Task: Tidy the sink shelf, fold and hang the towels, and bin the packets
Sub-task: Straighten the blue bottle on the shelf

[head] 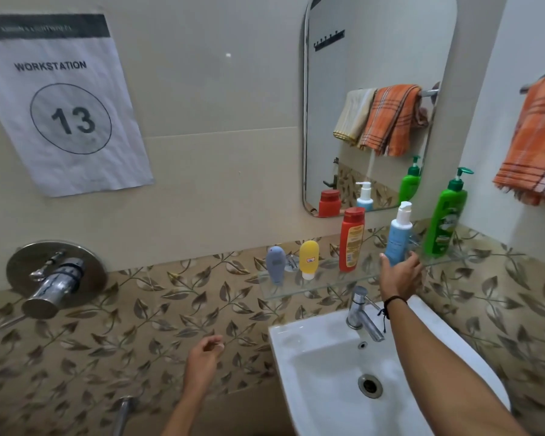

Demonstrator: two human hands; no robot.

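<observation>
Head view, shelf: a glass shelf (312, 289) is fixed under the mirror (375, 58) and above the sink (328, 372). On it a grey-blue tube (276, 267), a yellow tube (309, 259), a red bottle (352, 239), a blue pump bottle (398, 237) and a green pump bottle (445, 221) are stood upright in a row, shortest to tallest from the left.
Right hand: the right hand (401, 276) is closed round the base of the blue pump bottle, thumb on one side and fingers on the other. The low grip is judged to keep the bottle upright while it is set in line.
Left hand: the left hand (203, 357) is held loosely curled and empty, well apart from the shelf, before the leaf-patterned tiles.
Towels: an orange towel (535, 146) is draped over a rail at the right. A pale striped one is seen beside it only in the mirror.
Packets: none can be seen.
Edges: the bottles are set back from the shelf's front edge, so a tip into the basin is made less likely.
Open room: gaps are left between the bottles. The tap (361, 313) stands just under the reaching wrist and must be cleared.
</observation>
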